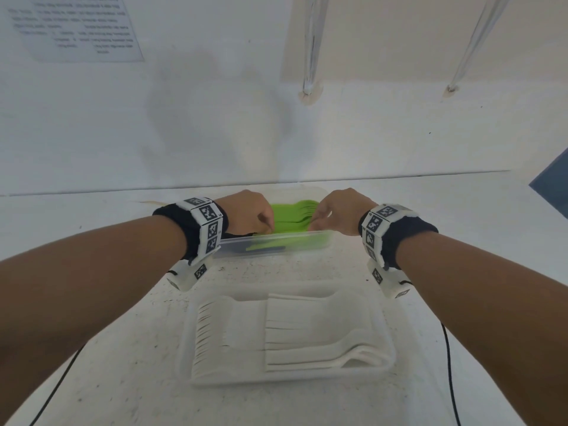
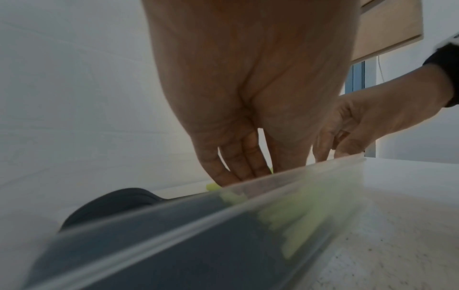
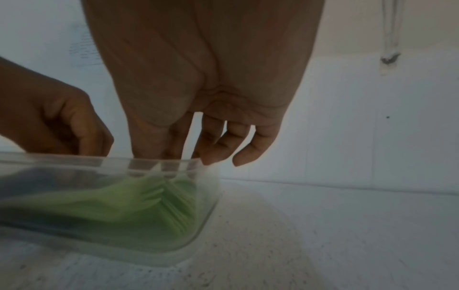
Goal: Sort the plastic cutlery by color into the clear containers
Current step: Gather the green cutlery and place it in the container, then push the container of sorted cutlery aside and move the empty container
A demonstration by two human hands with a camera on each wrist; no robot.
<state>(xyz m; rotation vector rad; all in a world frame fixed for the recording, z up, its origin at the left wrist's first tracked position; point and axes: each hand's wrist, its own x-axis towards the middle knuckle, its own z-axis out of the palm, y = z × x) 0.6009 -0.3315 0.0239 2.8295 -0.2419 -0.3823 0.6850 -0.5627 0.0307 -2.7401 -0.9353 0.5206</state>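
Observation:
A stack of green plastic cutlery (image 1: 295,218) lies in the far clear container (image 1: 276,241), tines to the right. My left hand (image 1: 267,224) reaches in at the handle end, fingers bent down and pinching the green pieces (image 2: 293,212). My right hand (image 1: 316,219) dips thumb and forefinger into the tine end (image 3: 139,204); its other fingers (image 3: 246,153) hang curled outside the rim. The container wall (image 3: 208,196) hides the fingertips. White cutlery (image 1: 276,333) lies lined up in the near clear container (image 1: 390,333).
A dark grey piece (image 1: 266,249) shows at the far container's left part (image 2: 111,206). The white wall rises right behind that container. Black cables (image 1: 448,364) run down both sides of the speckled white counter. A printed sheet (image 1: 80,29) hangs on the wall.

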